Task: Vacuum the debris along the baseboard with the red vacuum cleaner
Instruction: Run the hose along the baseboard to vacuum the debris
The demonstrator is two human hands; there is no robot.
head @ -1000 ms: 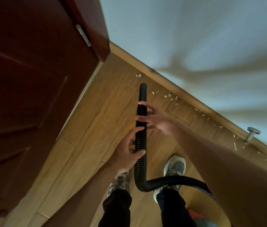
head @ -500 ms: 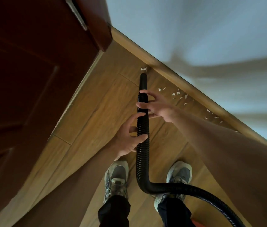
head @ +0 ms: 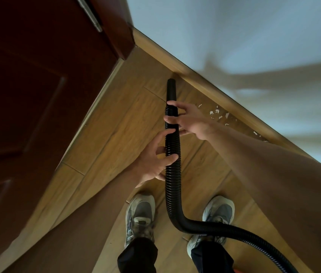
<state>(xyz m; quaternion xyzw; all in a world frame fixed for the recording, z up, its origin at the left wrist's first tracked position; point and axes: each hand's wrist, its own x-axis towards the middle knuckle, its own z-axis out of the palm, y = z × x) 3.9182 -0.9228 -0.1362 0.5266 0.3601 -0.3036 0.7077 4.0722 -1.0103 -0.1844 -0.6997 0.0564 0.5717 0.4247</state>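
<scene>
The hose [head: 172, 174] is clasped by the curled fingers of the left hand [head: 151, 164] and right hand [head: 192, 123], its tip by the baseboard [head: 205, 81]; debris [head: 216, 113] just right could be scattered if swept hastily.

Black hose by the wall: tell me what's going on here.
A person stands on the wooden floor and holds the black vacuum hose with both hands. The right hand grips it nearer the smooth nozzle, and the left hand grips it further back. The nozzle tip points at the baseboard, close to the dark door. White debris lies along the baseboard to the right of the nozzle, not yet picked up.
</scene>
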